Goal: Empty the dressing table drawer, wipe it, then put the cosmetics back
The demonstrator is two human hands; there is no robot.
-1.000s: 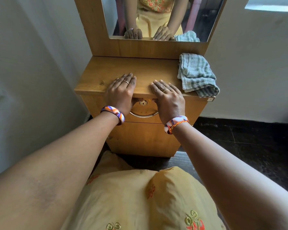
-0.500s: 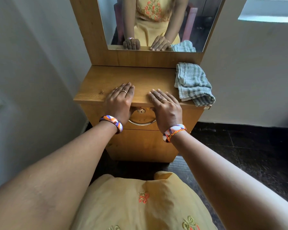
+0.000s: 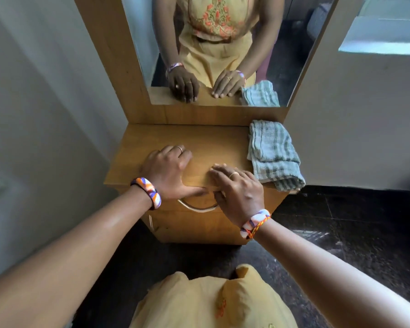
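Note:
A small wooden dressing table (image 3: 147,147) stands against the wall, its drawer (image 3: 265,204) closed, with a curved metal handle (image 3: 197,208) on the front. My left hand (image 3: 168,171) lies flat on the tabletop near the front edge, fingers apart, thumb along the edge. My right hand (image 3: 237,188) rests palm down beside it over the front edge, above the handle; neither hand holds anything. A folded grey-green checked cloth (image 3: 272,152) lies at the right end of the tabletop, partly overhanging the edge. No cosmetics are visible.
A wood-framed mirror (image 3: 223,43) rises behind the tabletop and reflects my hands and yellow dress. White walls flank the table on both sides. The floor (image 3: 353,233) is dark tile. A lower cupboard door (image 3: 194,228) sits beneath the drawer.
The view has tilted up and moved closer, so the table sits lower in frame and more mirror shows. My hands stay on the tabletop; the left thumb now spreads along the front edge.

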